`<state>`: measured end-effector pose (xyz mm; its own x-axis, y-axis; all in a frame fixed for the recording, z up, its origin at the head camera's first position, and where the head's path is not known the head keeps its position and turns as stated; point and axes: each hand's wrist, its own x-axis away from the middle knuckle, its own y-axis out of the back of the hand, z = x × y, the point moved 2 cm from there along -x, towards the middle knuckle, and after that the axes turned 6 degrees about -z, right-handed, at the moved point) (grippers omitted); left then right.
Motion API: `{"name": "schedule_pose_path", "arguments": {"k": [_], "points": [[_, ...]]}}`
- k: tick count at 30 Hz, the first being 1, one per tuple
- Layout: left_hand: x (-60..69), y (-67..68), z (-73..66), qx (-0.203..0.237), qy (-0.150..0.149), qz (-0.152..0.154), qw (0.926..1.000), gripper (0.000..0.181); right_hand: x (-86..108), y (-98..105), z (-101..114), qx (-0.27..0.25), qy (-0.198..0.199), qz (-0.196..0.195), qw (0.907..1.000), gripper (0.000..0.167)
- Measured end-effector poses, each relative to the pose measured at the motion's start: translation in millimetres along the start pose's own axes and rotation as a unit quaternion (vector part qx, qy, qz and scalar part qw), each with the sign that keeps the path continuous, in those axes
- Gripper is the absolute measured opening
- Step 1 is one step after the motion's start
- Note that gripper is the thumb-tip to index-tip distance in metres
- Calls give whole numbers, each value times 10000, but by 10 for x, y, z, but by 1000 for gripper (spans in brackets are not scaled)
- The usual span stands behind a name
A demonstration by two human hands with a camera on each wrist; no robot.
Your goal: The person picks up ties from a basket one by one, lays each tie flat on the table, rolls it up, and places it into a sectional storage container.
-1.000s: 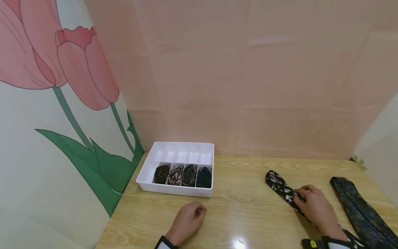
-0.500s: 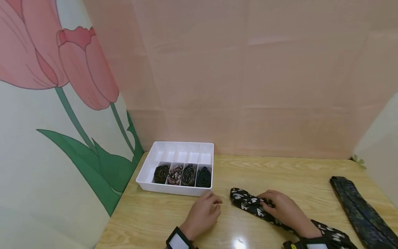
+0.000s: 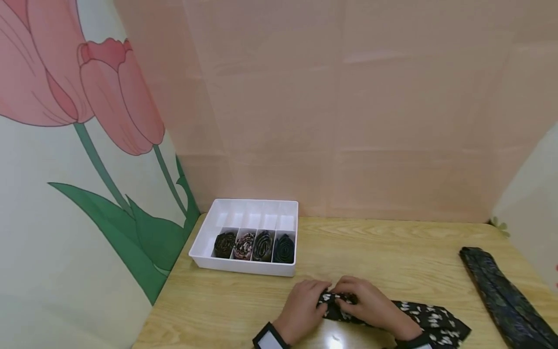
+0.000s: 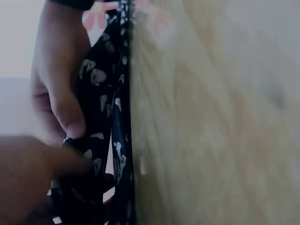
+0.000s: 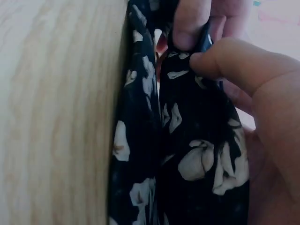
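Observation:
A black necktie with a white floral print [image 3: 429, 317] lies folded lengthwise on the wooden table, its wide pointed end toward the right. At its left end my left hand [image 3: 302, 308] grips the folded tip, thumb on the near side. Close beside it, my right hand [image 3: 370, 305] pinches the same necktie between thumb and fingers. In the right wrist view the tie's layers [image 5: 201, 164] stand on edge with a narrow gap between them. The left wrist view shows both thumbs on the cloth; the left hand [image 4: 23, 173] is blurred there.
Behind my left hand stands a white divided box [image 3: 241, 265]; its front compartments hold several rolled neckties [image 3: 263, 245], and its back ones show bare. A dark patterned necktie [image 3: 501, 295] lies at the right of the table [image 3: 370, 242]. A pink sheet [image 3: 340, 121] backs the table.
My right hand has brought the floral necktie leftward to the table's front middle. My left hand has moved right and now grips its folded end, which it did not touch before.

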<state>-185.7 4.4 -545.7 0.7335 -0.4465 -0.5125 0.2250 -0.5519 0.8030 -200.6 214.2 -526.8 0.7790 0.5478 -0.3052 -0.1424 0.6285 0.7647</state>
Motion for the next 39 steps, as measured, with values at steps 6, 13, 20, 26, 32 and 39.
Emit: {"name": "schedule_pose_path", "arguments": {"k": [6,13,20,26,32,39], "points": [[50,60,78,373,662,-34,9971,24,13,29,-17,-48,-482,584,9971,36],[85,206,180,531,1241,-39,9908,25,36,127,-61,284,-1033,921,9900,25],[35,209,84,185,120,78,9997,34,-1,81,73,423,-246,608,9970,17],[48,319,172,301,960,-122,9948,19,45,224,-32,338,-1185,902,9883,22],[52,538,354,377,1607,-159,9862,18,109,452,-135,582,-1620,428,9841,17],[-17,521,177,641,994,735,9903,50,-20,356,136,259,-909,158,9954,17]]}}
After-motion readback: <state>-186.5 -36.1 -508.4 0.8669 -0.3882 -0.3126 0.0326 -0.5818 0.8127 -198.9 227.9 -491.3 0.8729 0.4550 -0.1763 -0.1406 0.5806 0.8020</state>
